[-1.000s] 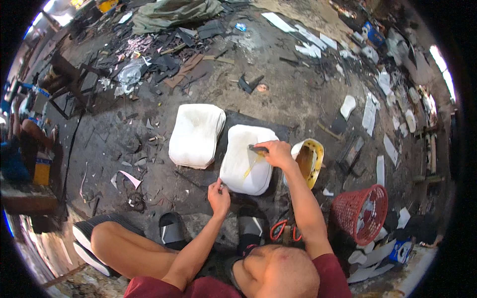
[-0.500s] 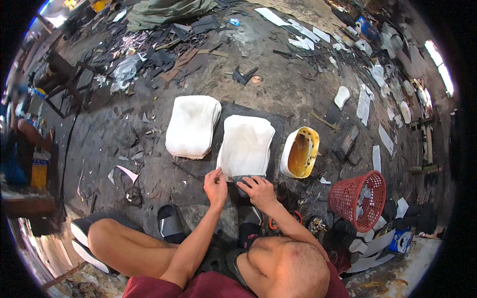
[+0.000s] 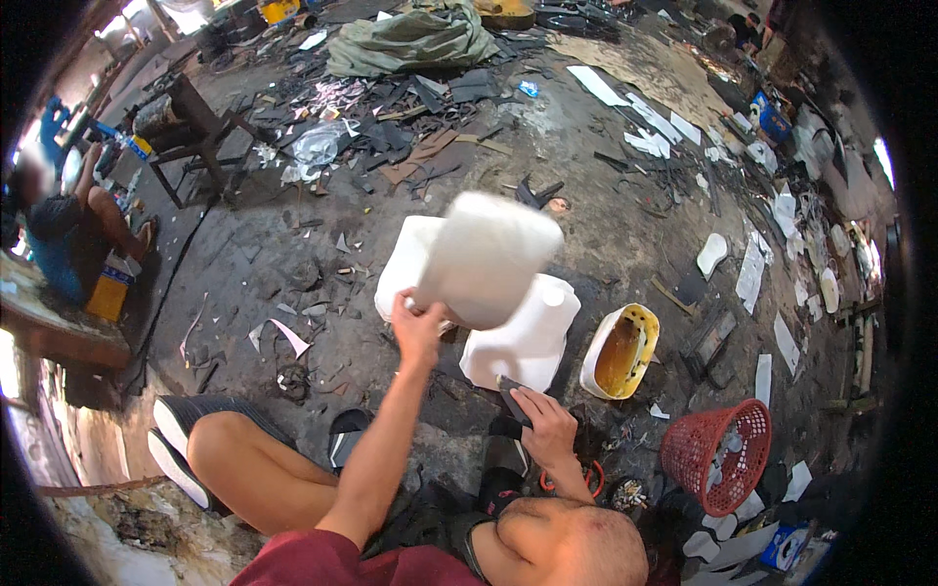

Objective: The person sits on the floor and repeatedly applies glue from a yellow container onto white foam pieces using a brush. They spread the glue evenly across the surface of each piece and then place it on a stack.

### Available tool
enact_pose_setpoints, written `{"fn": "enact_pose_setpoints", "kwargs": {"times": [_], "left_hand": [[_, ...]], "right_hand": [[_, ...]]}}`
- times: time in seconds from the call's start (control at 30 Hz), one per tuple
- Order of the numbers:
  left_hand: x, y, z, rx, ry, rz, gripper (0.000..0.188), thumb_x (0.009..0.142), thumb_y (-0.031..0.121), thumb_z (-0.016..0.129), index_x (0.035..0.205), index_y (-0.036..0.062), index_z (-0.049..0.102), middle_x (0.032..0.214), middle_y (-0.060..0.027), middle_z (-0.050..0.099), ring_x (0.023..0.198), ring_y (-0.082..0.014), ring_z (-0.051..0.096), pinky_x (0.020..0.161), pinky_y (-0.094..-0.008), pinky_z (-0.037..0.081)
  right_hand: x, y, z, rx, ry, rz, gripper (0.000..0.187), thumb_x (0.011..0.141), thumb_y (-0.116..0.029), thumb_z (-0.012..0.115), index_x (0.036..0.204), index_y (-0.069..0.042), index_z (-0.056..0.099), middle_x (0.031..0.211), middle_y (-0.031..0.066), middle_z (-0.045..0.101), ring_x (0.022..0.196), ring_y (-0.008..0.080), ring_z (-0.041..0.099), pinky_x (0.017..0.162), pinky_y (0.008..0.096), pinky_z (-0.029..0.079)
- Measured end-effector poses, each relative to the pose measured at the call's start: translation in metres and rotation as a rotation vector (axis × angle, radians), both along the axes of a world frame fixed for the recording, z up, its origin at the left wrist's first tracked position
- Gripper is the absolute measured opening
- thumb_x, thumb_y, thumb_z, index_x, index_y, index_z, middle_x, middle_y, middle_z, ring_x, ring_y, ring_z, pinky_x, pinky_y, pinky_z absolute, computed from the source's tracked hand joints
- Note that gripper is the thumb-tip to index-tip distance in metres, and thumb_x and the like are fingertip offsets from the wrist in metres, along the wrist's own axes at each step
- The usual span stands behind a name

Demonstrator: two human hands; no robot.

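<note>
My left hand (image 3: 418, 332) pinches the near left corner of a white sheet (image 3: 493, 259), which is raised, tilted and blurred by motion. Below it lies a stack of white sheets (image 3: 523, 352), its top piece curled at the far edge. Another white stack (image 3: 399, 262) sits to the left, partly hidden behind the lifted sheet. In my right hand (image 3: 549, 428) is a dark flat piece (image 3: 512, 396) with a pale tip, held at the stack's near edge; its exact kind is unclear. An oval white tub (image 3: 588, 371) of amber, glue-like stuff stands to the right.
A red plastic basket (image 3: 684, 459) with scraps leans at the right, near a dish of cigarette butts (image 3: 628, 492). Dark offcuts (image 3: 386, 142) and a green cloth (image 3: 410, 44) cover the far floor. At the left, a person (image 3: 73, 225) sits beside a wooden stand (image 3: 181, 122).
My left hand has lifted a sheet off the right-hand stack, up and to the left. My right hand has drawn back slightly with the dark piece. The view has shifted.
</note>
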State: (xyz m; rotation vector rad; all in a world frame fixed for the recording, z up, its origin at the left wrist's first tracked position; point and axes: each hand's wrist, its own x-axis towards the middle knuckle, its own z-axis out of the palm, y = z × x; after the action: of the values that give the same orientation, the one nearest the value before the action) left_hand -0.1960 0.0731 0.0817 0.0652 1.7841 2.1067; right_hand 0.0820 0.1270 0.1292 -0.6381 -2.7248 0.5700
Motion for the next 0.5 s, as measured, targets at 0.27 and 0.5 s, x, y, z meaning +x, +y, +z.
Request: {"fn": "enact_pose_setpoints", "kwargs": {"times": [0.27, 0.5], "left_hand": [[-0.089, -0.042, -0.048, -0.475, -0.03, 0.097, 0.071, 0.073, -0.003, 0.072, 0.138, 0.0021, 0.043, 0.114, -0.0168, 0.062, 0.097, -0.0269, 0.065, 0.079, -0.0447, 0.057], [0.1, -0.04, -0.059, -0.467, 1.077, -0.623, 0.04, 0.074, 0.005, 0.072, 0.114, 0.0048, 0.066, 0.12, -0.0163, 0.065, 0.12, -0.0352, 0.058, 0.1, -0.0488, 0.045]], "right_hand": [[-0.011, 0.026, 0.016, -0.13, 0.252, -0.171, 0.052, 0.074, 0.001, 0.065, 0.124, -0.012, 0.067, 0.118, 0.01, 0.07, 0.103, 0.0313, 0.068, 0.088, 0.0419, 0.055], [-0.092, 0.12, -0.014, -0.138, 0.182, -0.145, 0.043, 0.082, -0.008, 0.065, 0.125, -0.01, 0.065, 0.12, 0.0083, 0.069, 0.108, 0.0311, 0.067, 0.09, 0.0421, 0.054]]}}
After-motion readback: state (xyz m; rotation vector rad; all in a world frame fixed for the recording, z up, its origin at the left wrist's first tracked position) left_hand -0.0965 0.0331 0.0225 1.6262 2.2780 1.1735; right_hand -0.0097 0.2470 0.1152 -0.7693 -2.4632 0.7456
